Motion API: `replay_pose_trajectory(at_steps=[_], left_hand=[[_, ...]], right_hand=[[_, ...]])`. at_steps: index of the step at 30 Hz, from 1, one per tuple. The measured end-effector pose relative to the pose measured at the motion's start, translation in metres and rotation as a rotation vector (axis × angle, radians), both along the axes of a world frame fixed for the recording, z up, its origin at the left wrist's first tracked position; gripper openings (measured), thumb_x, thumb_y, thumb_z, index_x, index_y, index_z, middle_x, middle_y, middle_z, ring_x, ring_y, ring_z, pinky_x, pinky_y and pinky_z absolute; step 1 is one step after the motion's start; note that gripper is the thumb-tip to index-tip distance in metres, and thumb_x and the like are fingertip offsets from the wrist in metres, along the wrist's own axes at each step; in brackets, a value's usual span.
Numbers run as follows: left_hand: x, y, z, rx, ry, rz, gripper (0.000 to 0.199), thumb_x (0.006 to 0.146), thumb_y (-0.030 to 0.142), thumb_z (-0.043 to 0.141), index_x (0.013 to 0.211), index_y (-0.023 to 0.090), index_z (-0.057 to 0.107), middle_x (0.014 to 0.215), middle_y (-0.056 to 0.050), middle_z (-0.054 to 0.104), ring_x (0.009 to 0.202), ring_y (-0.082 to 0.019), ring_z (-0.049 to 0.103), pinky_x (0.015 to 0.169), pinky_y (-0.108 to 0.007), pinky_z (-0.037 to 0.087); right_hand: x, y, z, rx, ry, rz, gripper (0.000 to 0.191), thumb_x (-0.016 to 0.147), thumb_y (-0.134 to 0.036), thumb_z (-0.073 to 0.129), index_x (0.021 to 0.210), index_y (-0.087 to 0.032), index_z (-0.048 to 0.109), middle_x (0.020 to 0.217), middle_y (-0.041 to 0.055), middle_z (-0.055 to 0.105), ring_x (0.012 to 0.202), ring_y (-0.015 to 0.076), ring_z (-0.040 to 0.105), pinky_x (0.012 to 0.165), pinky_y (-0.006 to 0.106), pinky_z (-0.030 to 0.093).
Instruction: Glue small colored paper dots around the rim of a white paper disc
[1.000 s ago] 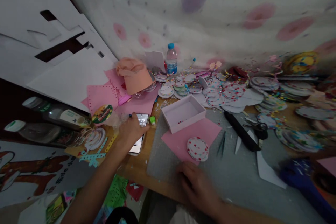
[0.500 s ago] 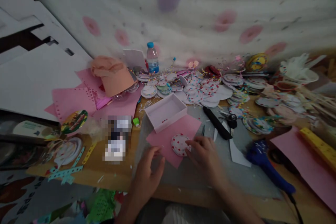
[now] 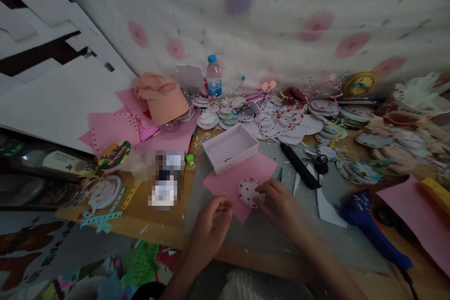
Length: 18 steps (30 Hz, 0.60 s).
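Note:
A round white disc with red dots lies on a sheet of pink paper, over the grey cutting mat. My right hand is at the disc's right edge, thumb and fingertips closed on its rim. Left of the disc, my left hand holds nothing; its fingers are loosely curled, with a gap to the thumb. Just behind the disc stands an open white box, with a few small red bits inside.
Many decorated discs are heaped along the back, beside a water bottle. A black-handled tool, scissors and a blue glue gun lie to the right. An orange cap sits back left.
The camera has turned slightly left, so everything sits further right in the picture. My left fingers have curled in a little more. My right hand stays at the disc's edge.

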<state>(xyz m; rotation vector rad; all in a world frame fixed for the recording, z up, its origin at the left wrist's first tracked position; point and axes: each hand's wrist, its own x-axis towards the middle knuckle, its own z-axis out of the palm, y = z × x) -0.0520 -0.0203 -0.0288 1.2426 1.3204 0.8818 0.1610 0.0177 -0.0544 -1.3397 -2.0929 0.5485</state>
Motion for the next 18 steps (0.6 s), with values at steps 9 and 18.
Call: replay_pose_trajectory(at_steps=[9, 18], left_hand=[[-0.005, 0.004, 0.002, -0.126, -0.138, 0.093, 0.023, 0.08, 0.039, 0.062, 0.09, 0.019, 0.063, 0.093, -0.007, 0.066, 0.092, -0.021, 0.063, 0.086, -0.034, 0.048], [0.005, 0.008, 0.007, -0.246, -0.498, 0.149, 0.055, 0.072, 0.049, 0.071, 0.116, 0.02, 0.056, 0.125, -0.013, 0.056, 0.116, -0.026, 0.053, 0.1, -0.04, 0.041]], right_hand=[[0.01, 0.004, 0.008, -0.022, -0.117, 0.119, 0.009, 0.085, -0.022, 0.059, 0.091, -0.021, 0.065, 0.085, 0.0061, 0.055, 0.079, 0.0199, 0.054, 0.068, 0.032, 0.044], [-0.015, -0.011, 0.036, -0.087, 0.418, -0.051, 0.014, 0.087, -0.03, 0.058, 0.08, -0.02, 0.064, 0.073, 0.002, 0.055, 0.066, 0.014, 0.053, 0.056, 0.025, 0.044]])
